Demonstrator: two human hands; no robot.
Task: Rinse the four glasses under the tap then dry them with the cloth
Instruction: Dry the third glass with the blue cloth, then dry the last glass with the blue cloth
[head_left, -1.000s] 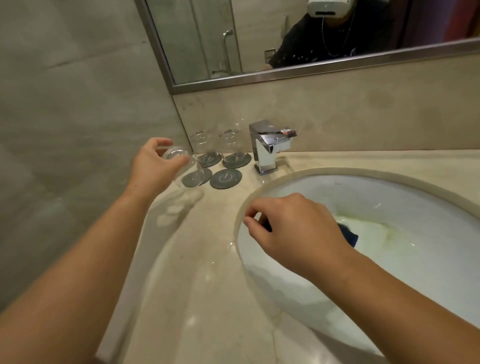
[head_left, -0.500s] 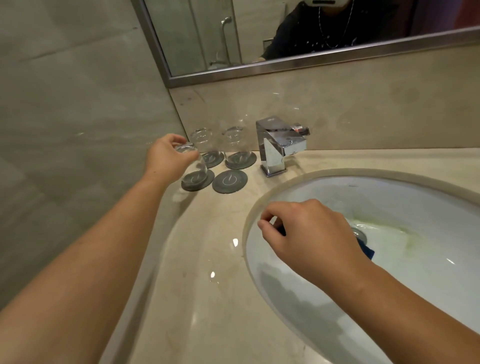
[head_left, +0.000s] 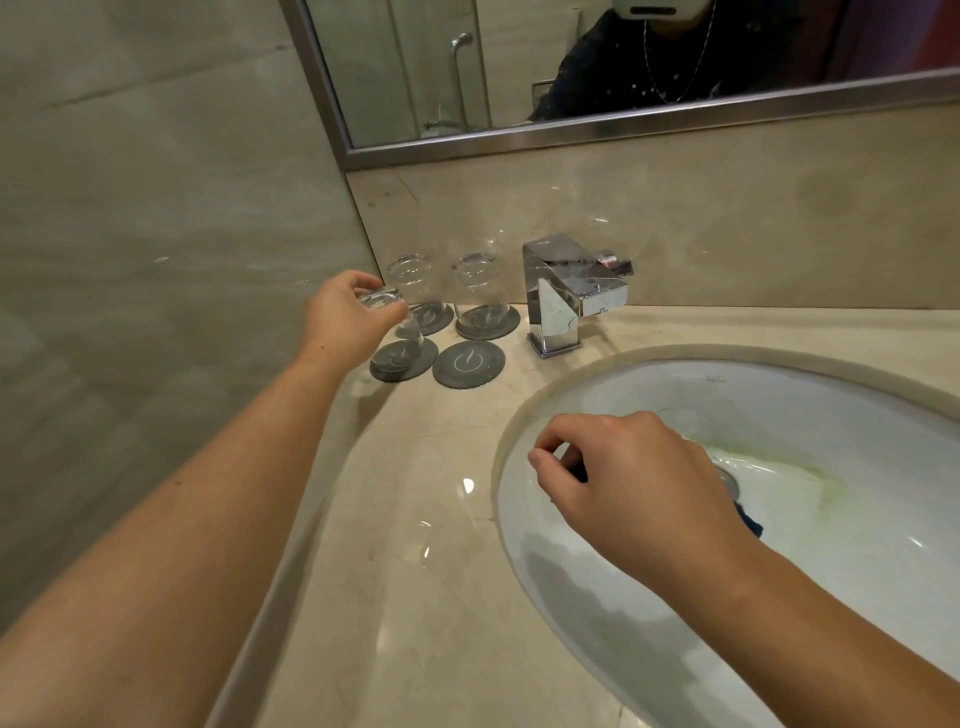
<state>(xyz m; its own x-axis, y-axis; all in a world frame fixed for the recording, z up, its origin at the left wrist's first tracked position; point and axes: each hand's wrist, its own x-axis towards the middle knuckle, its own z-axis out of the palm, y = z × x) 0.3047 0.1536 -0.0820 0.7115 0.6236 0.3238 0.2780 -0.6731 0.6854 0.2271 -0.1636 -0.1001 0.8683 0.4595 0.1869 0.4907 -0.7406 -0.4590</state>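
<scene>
Right hand (head_left: 639, 483) over the sink (head_left: 831, 395), grip pinched on blue cloth (head_left: 750, 522). Left hand (head_left: 345, 317) grips glass (head_left: 397, 332) top-down: inverted, long axis vertical, rim on front-left coaster (head_left: 402, 361). Two inverted glasses (head_left: 475, 291) behind, upright axis.

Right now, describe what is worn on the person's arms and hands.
Nothing is worn. The left hand and right hand are bare: no gloves, rings, watch or bands show. Both forearms are bare as far as the picture's edge, with no sleeve in sight.
</scene>
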